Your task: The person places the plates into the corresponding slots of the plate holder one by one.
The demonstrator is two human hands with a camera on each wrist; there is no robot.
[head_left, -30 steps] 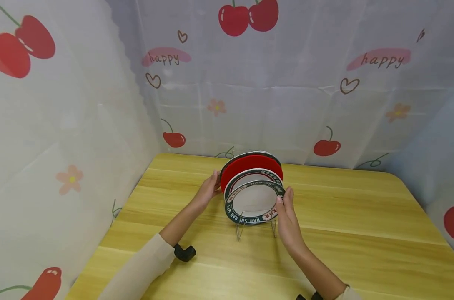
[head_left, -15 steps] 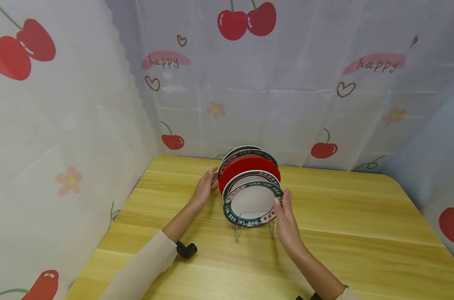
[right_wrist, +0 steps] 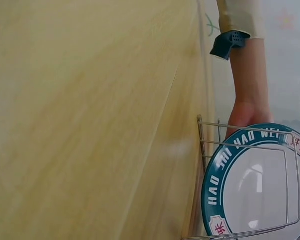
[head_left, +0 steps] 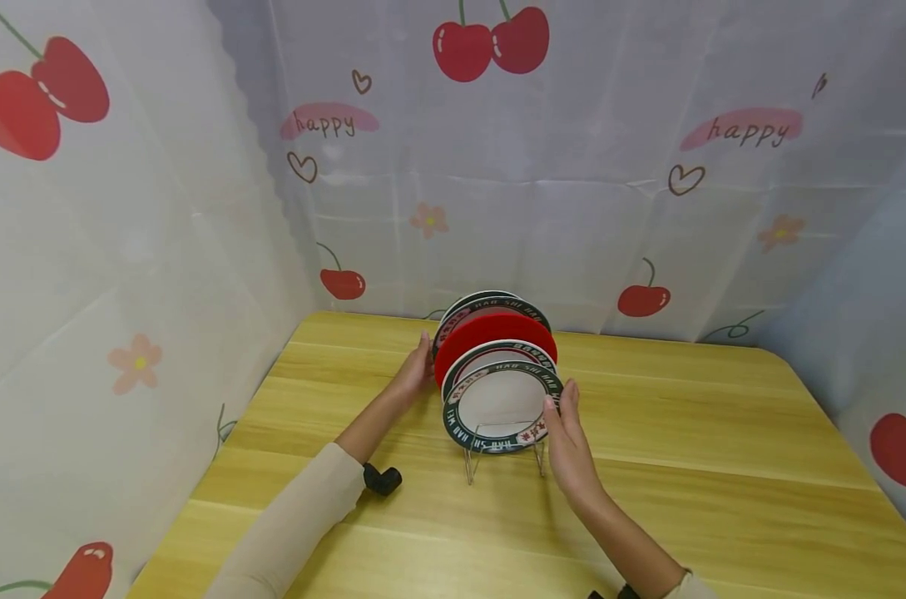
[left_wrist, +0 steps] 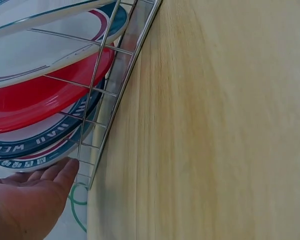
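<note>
Several round plates stand on edge in a wire rack (head_left: 470,472). The front plate (head_left: 501,406) is white with a green lettered rim; a similar plate is behind it, then a red plate (head_left: 493,331), then more green-rimmed plates (head_left: 523,309). My left hand (head_left: 413,372) is at the left of the rear plates. In the left wrist view, its extended fingers (left_wrist: 52,175) touch the rearmost plate's outer side. My right hand (head_left: 575,457) is at the front plate's right edge, its fingers straight and its thumb overlapping the rim. Only a sliver of it shows in the right wrist view.
The rack stands on a wooden table (head_left: 685,466), toward its back edge. A patterned cloth (head_left: 542,216) hangs behind and along the sides. Black camera mounts (head_left: 383,480) sit at both wrists.
The rear plates have tipped backward, so more of their rims shows behind the red plate. My left hand has shifted slightly beside them; my right hand stays at the front plate's edge.
</note>
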